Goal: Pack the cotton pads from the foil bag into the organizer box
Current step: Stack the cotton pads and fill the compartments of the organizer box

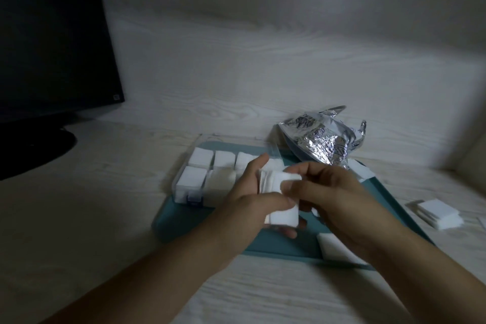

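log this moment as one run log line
step: squaring pad stack | left hand: grips cotton pads | right hand: pinches same stack | organizer box: several cells filled | foil bag: behind on tray

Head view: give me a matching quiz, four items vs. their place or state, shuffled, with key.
Items:
1. foil bag
2. organizer box
3. stack of cotton pads
4. monitor

Places/states:
A. held between the left hand and right hand
B. dark, standing at far left on the desk
C. crumpled, at the far edge of the teal tray
D. on the tray's left part, compartments mostly filled with white pads

Pairs: 1-C, 2-D, 3-A, 4-B
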